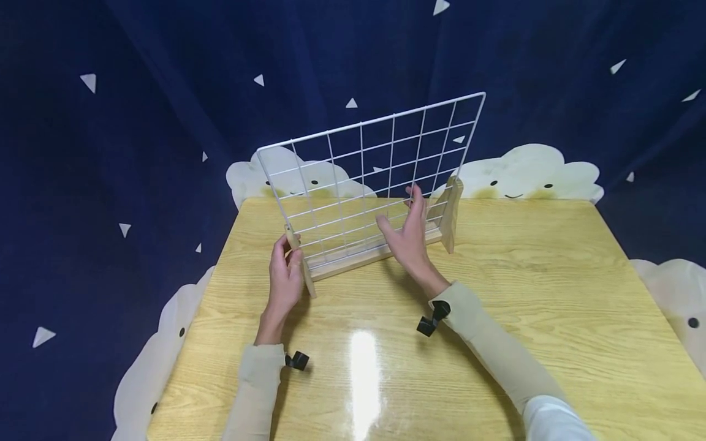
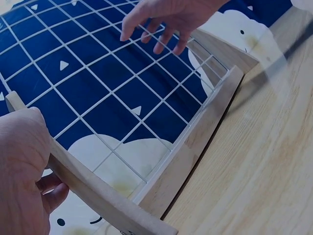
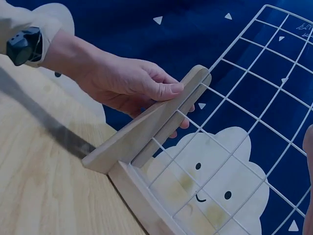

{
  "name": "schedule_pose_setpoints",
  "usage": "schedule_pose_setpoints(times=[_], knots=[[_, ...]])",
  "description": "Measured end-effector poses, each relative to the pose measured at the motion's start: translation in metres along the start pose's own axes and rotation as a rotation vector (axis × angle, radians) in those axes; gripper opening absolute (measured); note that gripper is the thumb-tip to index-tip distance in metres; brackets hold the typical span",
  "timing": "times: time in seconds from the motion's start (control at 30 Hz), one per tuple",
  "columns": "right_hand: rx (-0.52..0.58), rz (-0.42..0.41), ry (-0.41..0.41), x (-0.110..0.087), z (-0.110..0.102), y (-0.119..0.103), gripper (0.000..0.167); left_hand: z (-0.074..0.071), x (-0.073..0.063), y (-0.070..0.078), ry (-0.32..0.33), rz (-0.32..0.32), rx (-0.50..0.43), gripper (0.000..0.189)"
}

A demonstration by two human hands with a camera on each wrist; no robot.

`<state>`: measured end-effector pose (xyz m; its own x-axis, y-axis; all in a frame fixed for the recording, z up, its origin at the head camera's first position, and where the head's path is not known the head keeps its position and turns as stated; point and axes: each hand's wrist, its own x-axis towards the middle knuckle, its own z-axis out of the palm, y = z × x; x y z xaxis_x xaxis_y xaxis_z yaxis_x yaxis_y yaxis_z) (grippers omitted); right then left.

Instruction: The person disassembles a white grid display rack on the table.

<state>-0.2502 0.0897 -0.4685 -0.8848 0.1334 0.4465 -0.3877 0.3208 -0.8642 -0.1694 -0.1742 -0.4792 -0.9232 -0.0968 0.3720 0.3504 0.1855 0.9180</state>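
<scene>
A white wire grid (image 1: 361, 153) stands leaning back in a wooden stand, with a base bar (image 1: 353, 260) along its bottom and a wooden side piece at each end. My left hand (image 1: 285, 275) grips the left side piece (image 3: 146, 125), thumb on one face and fingers round the other. In front of the grid's lower right part is my right hand (image 1: 409, 242), thumb and fingers spread and holding nothing; whether it touches the wires cannot be told. The right side piece (image 1: 452, 211) stands beyond it. Only a sliver of the right hand (image 3: 308, 144) shows in the right wrist view.
The stand rests on a light wood-grain table (image 1: 524, 294) near its far edge. Behind hangs a dark blue curtain (image 1: 165, 122) with white triangles and smiling clouds (image 1: 518, 174). Black camera mounts (image 1: 432, 318) sit at both wrists.
</scene>
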Motion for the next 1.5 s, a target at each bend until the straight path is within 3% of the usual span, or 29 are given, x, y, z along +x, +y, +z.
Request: schedule_pose_setpoints(times=[0.37,0.67,0.97,1.5], knots=[[-0.075,-0.020,0.024,0.008,0.006,-0.001,0.084,0.002,0.001,0.001,0.017,0.024,0.021,0.043],[-0.056,-0.024,0.078,0.012,0.015,0.004,0.074,0.000,0.007,0.000,0.016,0.101,-0.031,0.044],[-0.029,-0.046,0.102,0.015,0.015,0.009,0.064,-0.001,0.011,-0.004,0.027,0.065,-0.044,0.042],[0.004,-0.055,0.083,0.015,0.014,0.008,0.062,-0.003,0.004,0.002,0.020,0.090,-0.038,0.041]])
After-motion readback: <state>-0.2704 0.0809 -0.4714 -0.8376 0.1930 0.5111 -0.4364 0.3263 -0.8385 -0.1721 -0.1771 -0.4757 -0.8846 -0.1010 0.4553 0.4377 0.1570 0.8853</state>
